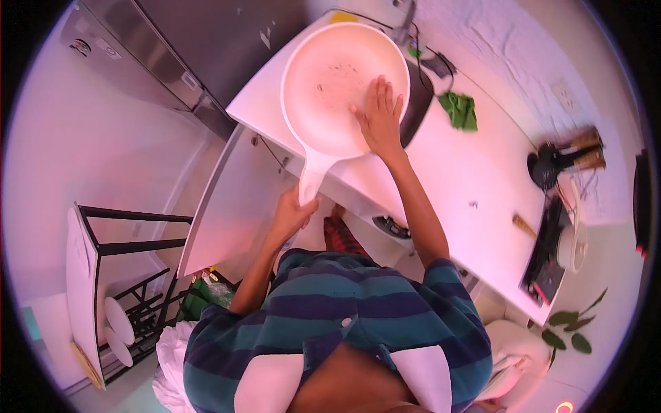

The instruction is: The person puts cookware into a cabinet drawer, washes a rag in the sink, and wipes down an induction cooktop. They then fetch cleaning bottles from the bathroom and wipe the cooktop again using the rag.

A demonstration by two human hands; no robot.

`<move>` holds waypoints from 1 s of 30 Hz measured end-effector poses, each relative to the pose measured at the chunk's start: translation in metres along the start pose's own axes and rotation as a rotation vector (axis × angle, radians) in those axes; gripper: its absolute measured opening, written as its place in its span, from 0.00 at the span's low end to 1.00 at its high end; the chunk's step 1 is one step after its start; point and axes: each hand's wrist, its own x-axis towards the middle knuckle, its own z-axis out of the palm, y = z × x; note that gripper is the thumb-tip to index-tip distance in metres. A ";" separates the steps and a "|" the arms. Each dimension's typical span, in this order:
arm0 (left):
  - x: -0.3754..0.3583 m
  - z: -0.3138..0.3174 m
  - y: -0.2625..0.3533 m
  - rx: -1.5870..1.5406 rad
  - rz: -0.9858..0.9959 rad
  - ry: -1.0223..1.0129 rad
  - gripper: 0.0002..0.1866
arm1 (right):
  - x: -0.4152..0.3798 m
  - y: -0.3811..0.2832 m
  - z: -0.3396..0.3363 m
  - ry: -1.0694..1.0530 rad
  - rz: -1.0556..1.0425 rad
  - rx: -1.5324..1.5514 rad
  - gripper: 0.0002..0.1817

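A large white frying pan (323,103) is held up over the counter, its cooking surface turned toward me and marked with small dark specks. Wrapped around its handle is my left hand (292,212). My right hand (381,117) lies flat against the right part of the pan's inner surface, fingers stretched out. Behind the pan, a dark sink (418,103) shows only in part. A crumpled green cloth (459,111) lies on the counter to the right of the pan.
The white counter (461,179) runs toward the lower right, with black utensils (547,165) and a stove (544,255) at its far end. Below it, a cabinet door (231,199) stands open on my left. A steel fridge (200,48) is at upper left; a black-framed table (93,241) stands further left.
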 end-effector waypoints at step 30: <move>0.150 -0.114 0.030 0.131 -0.263 -0.097 0.09 | 0.002 0.260 -0.014 0.061 0.771 -0.614 0.15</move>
